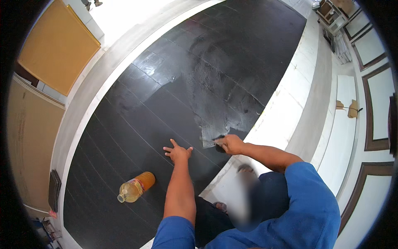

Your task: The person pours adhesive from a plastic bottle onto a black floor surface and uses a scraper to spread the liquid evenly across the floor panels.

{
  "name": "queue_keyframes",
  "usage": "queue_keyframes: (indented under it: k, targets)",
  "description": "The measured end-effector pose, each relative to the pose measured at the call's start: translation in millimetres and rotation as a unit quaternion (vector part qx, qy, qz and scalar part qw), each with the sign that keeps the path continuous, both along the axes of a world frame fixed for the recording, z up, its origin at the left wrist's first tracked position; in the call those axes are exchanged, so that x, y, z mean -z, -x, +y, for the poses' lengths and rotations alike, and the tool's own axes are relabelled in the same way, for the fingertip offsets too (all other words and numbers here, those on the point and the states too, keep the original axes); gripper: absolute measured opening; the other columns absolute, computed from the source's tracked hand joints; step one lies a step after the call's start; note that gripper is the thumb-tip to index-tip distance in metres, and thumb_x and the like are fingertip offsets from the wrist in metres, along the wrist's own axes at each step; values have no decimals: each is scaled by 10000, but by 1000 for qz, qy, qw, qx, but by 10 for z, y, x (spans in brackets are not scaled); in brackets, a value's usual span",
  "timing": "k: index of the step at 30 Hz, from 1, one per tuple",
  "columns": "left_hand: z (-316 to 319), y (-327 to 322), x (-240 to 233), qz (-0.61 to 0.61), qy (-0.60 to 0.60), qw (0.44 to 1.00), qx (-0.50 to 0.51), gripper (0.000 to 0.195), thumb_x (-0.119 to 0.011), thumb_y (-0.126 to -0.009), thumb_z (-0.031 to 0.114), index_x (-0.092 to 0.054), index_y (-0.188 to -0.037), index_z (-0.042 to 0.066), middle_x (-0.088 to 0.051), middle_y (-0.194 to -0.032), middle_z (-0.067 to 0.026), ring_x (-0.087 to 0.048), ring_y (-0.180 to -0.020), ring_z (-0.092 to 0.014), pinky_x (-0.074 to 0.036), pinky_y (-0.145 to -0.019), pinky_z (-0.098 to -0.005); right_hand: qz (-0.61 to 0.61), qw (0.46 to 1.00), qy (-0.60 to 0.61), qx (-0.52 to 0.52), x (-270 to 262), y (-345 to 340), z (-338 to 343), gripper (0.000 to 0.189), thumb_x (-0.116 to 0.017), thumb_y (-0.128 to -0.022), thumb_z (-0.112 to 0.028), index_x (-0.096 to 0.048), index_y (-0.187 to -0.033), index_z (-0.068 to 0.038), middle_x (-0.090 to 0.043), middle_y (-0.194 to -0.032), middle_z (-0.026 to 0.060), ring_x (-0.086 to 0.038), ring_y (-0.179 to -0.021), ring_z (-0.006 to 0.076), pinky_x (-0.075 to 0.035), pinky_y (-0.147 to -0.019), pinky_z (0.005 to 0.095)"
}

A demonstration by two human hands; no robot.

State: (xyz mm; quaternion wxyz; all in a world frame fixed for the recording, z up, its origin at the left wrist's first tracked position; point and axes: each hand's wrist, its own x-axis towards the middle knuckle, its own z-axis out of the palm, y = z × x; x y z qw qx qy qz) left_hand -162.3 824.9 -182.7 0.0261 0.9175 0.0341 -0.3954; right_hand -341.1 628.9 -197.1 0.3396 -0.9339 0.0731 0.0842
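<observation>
Dark floor tiles [130,133] with thin pale joints lie before me. My left hand [178,153] rests on them with fingers spread and holds nothing. My right hand [230,144] grips a flat tool [214,142], perhaps a scraper or putty knife, whose blade is hard to make out. It touches the tiles at the end of a wet, greyish smeared patch [214,127]. A clear plastic bottle [136,186] of yellow-orange liquid lies on its side on the tiles, left of my left forearm, its mouth pointing to the lower left.
A pale marble border [287,90] edges the dark tiles at right. Cardboard sheets [34,143] and an orange-brown panel [59,46] stand at left, near stacked dark pieces [55,191]. Framed wall panels [377,105] line the right side. A person's feet [93,3] show at top left.
</observation>
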Motion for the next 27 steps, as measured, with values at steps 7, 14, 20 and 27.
queue_keyframes:
  k: [7, 14, 20, 27]
  targets:
    - [97, 107, -26, -43, -1, 998, 54, 1117, -786, -709, 516, -77, -1531, 253, -45, -1560, -246, -220, -1416, -406, -416, -1059, -458, 64, 983, -95, 144, 92, 22, 245, 273, -610, -842, -339, -686, -983, -118, -666, -845, 203, -640, -830, 403, -501, -753, 470]
    - [76, 78, -28, -50, -7, 998, 33, 1118, -794, -700, 510, -92, -1532, 252, -57, -1561, -245, -216, -1418, -404, -369, -1096, -436, 30, 960, 143, 240, 368, -358, -1574, 361, -692, -772, -380, -699, -892, -40, -668, -883, 231, -646, -841, 399, -508, -758, 454]
    - [-35, 84, -12, -49, 1, 998, 27, 1140, -812, -683, 489, -98, -1532, 229, -53, -1558, -254, -208, -1421, -399, -358, -1106, -406, 20, 877, 183, 444, 439, -523, -3156, 435, -695, -733, -399, -716, -902, 1, -686, -887, 232, -669, -837, 394, -518, -757, 455]
    - [165, 111, 91, -84, 14, 996, 38, 1130, -822, -682, 455, -121, -1530, 195, -72, -1544, -287, -206, -1402, -459, -364, -1093, -447, -42, 851, 250, 460, 328, -364, -3403, 300, -572, -758, -156, -721, -1010, -93, -673, -923, 219, -644, -871, 413, -506, -772, 455]
